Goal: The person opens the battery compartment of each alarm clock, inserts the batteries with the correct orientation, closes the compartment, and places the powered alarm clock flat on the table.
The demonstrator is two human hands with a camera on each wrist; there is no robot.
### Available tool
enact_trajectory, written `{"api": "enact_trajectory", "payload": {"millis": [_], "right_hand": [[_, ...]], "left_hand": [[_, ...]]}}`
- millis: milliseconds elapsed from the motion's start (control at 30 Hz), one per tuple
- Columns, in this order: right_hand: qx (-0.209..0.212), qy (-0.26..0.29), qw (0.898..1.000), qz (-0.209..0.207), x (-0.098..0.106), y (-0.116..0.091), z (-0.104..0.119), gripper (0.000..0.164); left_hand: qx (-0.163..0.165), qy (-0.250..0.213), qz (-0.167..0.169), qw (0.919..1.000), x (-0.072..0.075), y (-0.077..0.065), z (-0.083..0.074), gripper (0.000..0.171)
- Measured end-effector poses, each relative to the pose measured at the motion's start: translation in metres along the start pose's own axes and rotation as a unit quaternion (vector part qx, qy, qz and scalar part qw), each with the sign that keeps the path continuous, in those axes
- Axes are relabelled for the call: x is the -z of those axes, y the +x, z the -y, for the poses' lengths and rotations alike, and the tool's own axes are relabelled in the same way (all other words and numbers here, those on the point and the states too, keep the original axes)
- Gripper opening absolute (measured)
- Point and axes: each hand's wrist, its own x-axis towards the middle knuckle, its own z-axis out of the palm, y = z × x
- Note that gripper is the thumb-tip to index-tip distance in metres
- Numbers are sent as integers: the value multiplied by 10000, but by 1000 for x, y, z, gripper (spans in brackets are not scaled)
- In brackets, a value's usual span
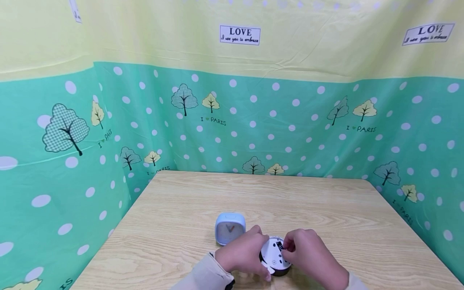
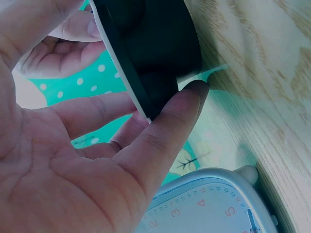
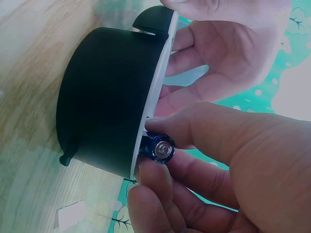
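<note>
A round black clock (image 3: 104,102) with a white back panel (image 1: 270,254) lies near the table's front, its back turned up. My left hand (image 1: 246,250) grips it by the left side, thumb and fingers at its rim. At an opening in the back panel, my right hand (image 1: 308,250) pinches a dark blue battery (image 3: 163,148) between thumb and fingers. One end of that battery sticks out of the panel; the rest is hidden. Just behind my left hand stands a light blue square clock (image 1: 230,228), its numbered dial (image 2: 201,211) partly covered in the left wrist view.
The pale wooden table (image 1: 174,217) carries both clocks. In the right wrist view a small white piece (image 3: 71,215) shows beyond the black clock. A green and yellow printed curtain (image 1: 261,121) hangs behind the table and along its sides.
</note>
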Motion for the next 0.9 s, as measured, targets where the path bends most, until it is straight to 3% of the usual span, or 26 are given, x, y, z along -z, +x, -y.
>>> {"api": "enact_trajectory", "payload": {"millis": [900], "right_hand": [[44,-69,10000,29,0,1,1,18]], "left_hand": [[-18,-13,64,10000,0,1,2,89]]}}
